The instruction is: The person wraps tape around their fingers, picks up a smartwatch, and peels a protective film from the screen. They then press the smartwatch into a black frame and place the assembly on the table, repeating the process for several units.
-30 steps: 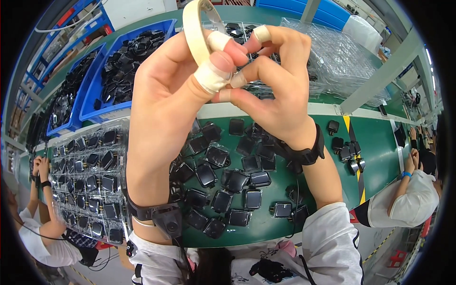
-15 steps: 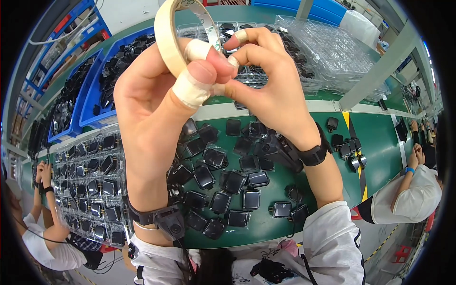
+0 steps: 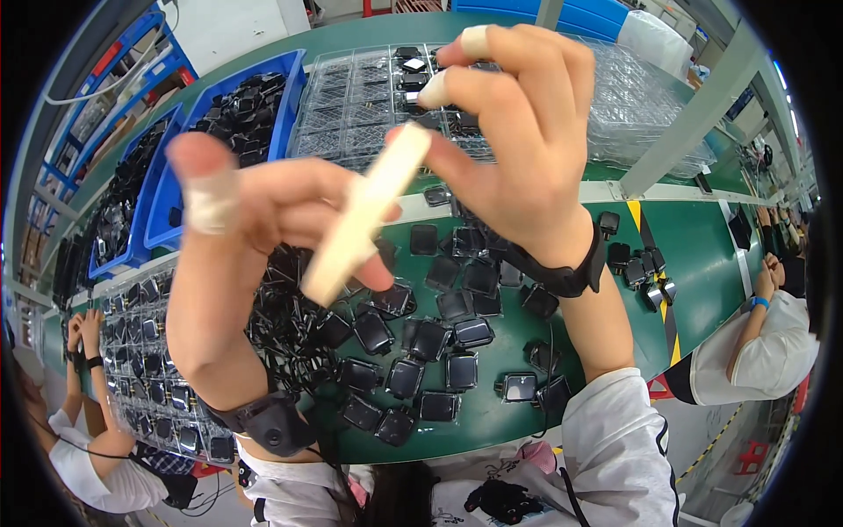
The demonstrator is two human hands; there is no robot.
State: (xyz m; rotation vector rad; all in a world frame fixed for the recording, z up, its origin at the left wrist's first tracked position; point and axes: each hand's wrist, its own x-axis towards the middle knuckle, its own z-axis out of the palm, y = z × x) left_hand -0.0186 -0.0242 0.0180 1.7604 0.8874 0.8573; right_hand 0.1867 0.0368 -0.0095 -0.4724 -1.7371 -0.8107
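Observation:
A cream roll of masking tape, seen edge-on and blurred, sits at my left hand. The fingers of that hand pass behind and through the roll, while its taped thumb sticks up well away from it. My right hand is raised at the right, with index and middle finger spread from the thumb and tape wrapped around two fingertips. Its thumb reaches behind the roll's upper end; whether they touch I cannot tell. Below lie many black square-faced devices in clear film on the green table.
Blue bins full of black parts stand at the back left. Clear plastic trays lie behind my hands, more trays at the right. A filled tray is at the left. Metal posts rise at the right; other people sit on both sides.
My hands have come apart from their pinch together. The left moved left and down with its thumb opening out, the tape roll turned edge-on and lower, and the right hand's fingers spread.

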